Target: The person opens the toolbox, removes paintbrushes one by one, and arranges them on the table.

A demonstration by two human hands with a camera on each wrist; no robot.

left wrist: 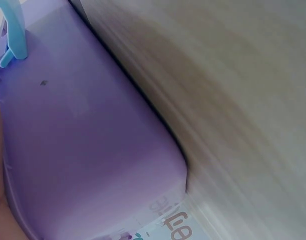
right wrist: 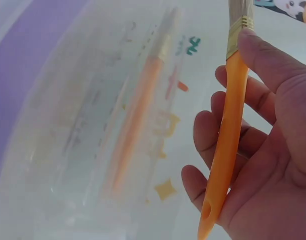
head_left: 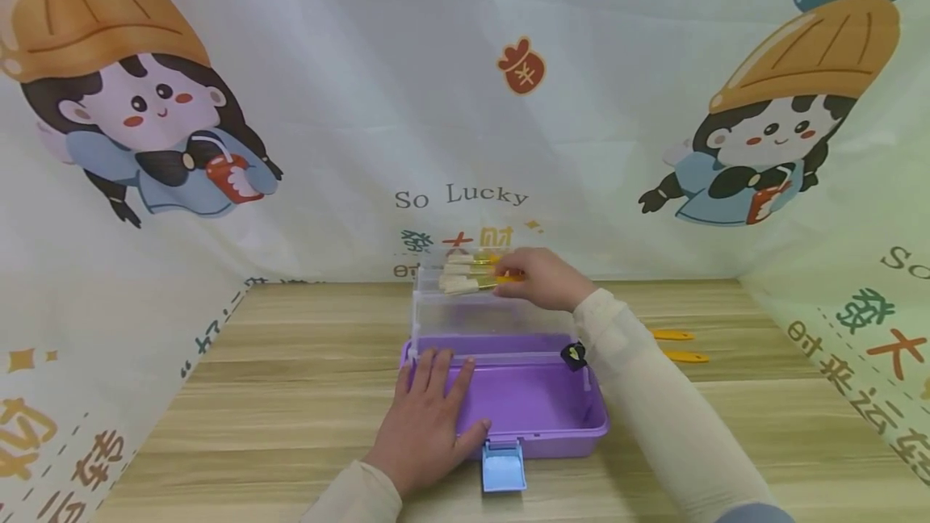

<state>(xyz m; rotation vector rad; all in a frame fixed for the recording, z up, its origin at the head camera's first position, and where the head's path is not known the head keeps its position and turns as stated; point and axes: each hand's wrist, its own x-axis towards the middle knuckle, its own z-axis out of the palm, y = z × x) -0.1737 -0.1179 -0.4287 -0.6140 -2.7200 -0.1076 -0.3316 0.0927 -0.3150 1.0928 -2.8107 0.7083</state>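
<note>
A purple box with a raised clear plastic lid stands on the table. My left hand lies spread over its front left rim, fingers reaching to the inside. At the lid's top my right hand holds a paintbrush by its orange handle, the thumb near the metal band. Pale bristles point left in the head view, with more bristle heads just behind. Another brush shape shows blurred on the clear plastic; whether it is a reflection I cannot tell. A light-blue latch hangs down in front.
Two orange handles lie on the wooden table to the right, partly hidden by my right sleeve. A small black piece is at the box's right rear. A printed cloth forms the back and sides.
</note>
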